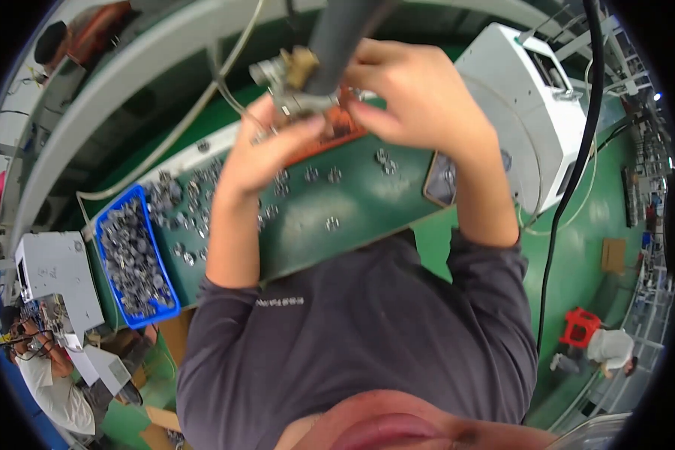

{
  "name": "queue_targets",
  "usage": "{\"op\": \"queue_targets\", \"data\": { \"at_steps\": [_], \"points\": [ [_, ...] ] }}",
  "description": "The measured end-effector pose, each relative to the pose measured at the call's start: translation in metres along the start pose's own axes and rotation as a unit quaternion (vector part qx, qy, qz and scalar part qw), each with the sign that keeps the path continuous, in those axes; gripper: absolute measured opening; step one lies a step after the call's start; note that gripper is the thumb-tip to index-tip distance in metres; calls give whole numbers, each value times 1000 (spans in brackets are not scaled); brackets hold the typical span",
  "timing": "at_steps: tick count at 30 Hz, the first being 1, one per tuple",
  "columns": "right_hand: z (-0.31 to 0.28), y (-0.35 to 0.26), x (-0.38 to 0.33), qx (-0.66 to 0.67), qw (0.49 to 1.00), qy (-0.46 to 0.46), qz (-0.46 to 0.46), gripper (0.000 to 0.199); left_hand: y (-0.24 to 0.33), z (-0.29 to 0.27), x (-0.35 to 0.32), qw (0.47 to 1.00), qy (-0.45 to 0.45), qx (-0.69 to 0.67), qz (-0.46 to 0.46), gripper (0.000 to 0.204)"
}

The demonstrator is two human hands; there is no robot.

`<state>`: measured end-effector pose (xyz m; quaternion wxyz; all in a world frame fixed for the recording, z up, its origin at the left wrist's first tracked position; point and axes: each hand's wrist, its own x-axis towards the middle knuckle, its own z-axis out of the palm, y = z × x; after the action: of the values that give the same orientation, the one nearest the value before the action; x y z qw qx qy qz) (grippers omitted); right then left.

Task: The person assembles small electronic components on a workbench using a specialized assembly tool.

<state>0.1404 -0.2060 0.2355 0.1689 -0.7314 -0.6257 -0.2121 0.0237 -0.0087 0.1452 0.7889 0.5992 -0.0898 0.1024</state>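
A dark grey cylinder (352,37) hangs down at the top middle, with a metal fitting (281,82) and a brass-coloured piece (300,69) at its lower end. Beside the fitting, my left hand (266,150) is closed, thumb and fingers curled around its underside; whatever small thing they hold is hidden. My right hand (420,94) reaches in from the other side, its fingers bent and partly behind the cylinder. What the right fingers grip cannot be made out. Under both hands lies an orange-red tray (339,133), mostly covered.
A blue tray (157,259) full of small metal parts stands at the left. Loose metal parts (334,175) are scattered over the green table (300,244). Near my right forearm lies a dark flat rectangular object (439,184). A white machine (517,105) stands right; a black cable (577,180) hangs there.
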Motion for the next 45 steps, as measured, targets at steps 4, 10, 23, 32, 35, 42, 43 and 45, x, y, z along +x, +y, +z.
{"op": "queue_targets", "data": {
  "at_steps": [4,10,23,32,35,42,43,45],
  "points": [
    [18,0,3,10,997,-58,-39,11,4,-5,8,995,-8,-99,2,35],
    [32,-13,-5,45,996,-20,-71,18,5,-12,-1,989,-50,-128,-62,39],
    [55,0,-22,-11,995,-7,-100,24,4,-11,-16,986,2,123,-109,44],
    [44,0,-20,25,996,22,-86,24,-12,19,-12,977,90,192,-4,37],
    [38,2,-17,49,996,-15,-76,25,-14,15,-12,968,129,216,-20,27],
    [31,-4,-14,113,988,0,-104,7,-25,10,-18,990,125,34,-58,10],
    [30,-3,-15,106,989,-22,-102,20,-23,13,-19,989,132,29,-68,8],
    [34,-4,-17,123,986,-12,-112,19,-21,15,-23,988,131,27,-76,22]
  ]
}}
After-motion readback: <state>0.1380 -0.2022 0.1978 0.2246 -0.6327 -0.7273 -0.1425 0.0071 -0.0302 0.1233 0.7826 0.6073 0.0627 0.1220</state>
